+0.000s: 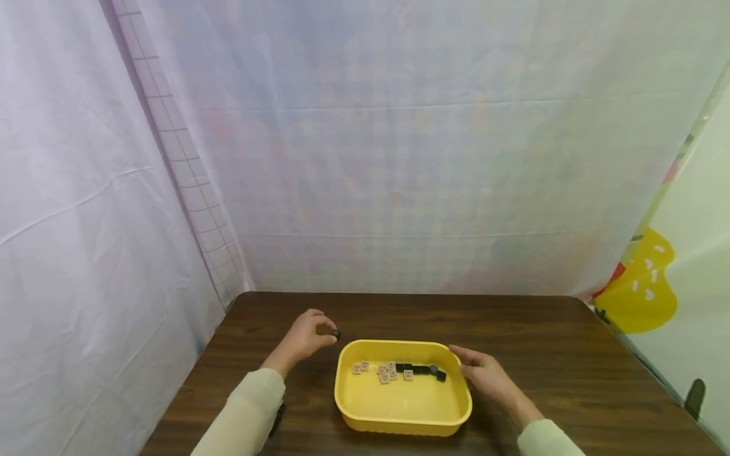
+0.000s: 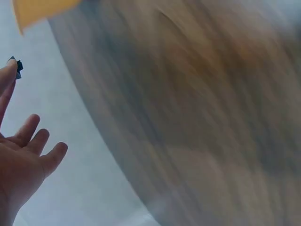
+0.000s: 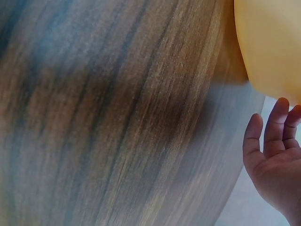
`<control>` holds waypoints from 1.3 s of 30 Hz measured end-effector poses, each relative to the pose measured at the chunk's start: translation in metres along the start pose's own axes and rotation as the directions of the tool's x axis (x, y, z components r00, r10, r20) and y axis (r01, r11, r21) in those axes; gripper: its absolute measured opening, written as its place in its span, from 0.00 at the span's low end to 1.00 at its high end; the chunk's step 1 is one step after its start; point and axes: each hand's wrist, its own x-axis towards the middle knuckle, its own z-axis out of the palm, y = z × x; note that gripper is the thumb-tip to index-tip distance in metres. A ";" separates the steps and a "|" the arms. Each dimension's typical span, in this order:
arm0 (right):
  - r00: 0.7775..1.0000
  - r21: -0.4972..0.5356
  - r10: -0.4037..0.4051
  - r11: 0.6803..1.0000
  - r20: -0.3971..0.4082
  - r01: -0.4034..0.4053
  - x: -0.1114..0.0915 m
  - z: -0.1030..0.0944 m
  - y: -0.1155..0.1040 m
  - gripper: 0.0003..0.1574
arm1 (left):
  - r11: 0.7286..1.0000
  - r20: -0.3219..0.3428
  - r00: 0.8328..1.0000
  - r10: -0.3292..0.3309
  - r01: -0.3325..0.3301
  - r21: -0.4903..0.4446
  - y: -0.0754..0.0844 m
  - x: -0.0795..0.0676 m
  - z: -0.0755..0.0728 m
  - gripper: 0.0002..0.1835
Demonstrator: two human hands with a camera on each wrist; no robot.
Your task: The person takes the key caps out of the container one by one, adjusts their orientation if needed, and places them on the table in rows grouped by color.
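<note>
My left hand (image 1: pixel 305 337) is raised to the left of a yellow plastic tub (image 1: pixel 349 415). It pinches a small black piece (image 1: pixel 336 334) between thumb and fingertips. In the left wrist view that black piece (image 2: pixel 19 68) shows notched edges, and the other fingers spread loosely. At the tub's right rim, my right hand (image 1: pixel 486 375) rests with its fingers fairly straight against the edge. From the right wrist, several fingertips (image 3: pixel 281 106) appear right at the tub's outer wall (image 3: pixel 275 52). Inside the tub lie several small pale square pieces (image 1: pixel 384 378) with dark markings and several black pieces (image 1: pixel 422 370).
The tub stands on a dark wood-grain table (image 1: pixel 547 354). A pale curtain (image 1: pixel 399 190) hangs behind the far edge, with a white sheet (image 1: pixel 85 221) on the left. On the right a white cloth bears a yellow print (image 1: pixel 644 285).
</note>
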 end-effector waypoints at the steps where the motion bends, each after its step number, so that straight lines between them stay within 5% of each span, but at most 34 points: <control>1: 1.000 0.005 -0.001 1.000 -0.003 0.001 0.000 0.000 0.000 0.29 | 1.000 -0.014 1.000 0.001 -0.001 0.010 -0.006 -0.002 -0.002 0.07; 12: 1.000 0.010 -0.013 1.000 -0.008 0.013 0.000 0.000 0.001 0.29 | 0.994 -0.023 0.996 -0.080 0.082 0.072 -0.050 -0.030 -0.009 0.09; 27: 1.000 0.062 0.027 0.998 -0.006 -0.026 -0.001 0.003 0.001 0.29 | 0.989 0.027 0.994 -0.110 0.107 0.106 -0.056 -0.037 0.009 0.09; 39: 1.000 0.071 0.017 0.997 -0.007 -0.017 -0.003 0.002 0.001 0.30 | 0.985 0.054 0.987 -0.154 0.149 0.093 -0.054 -0.037 0.009 0.13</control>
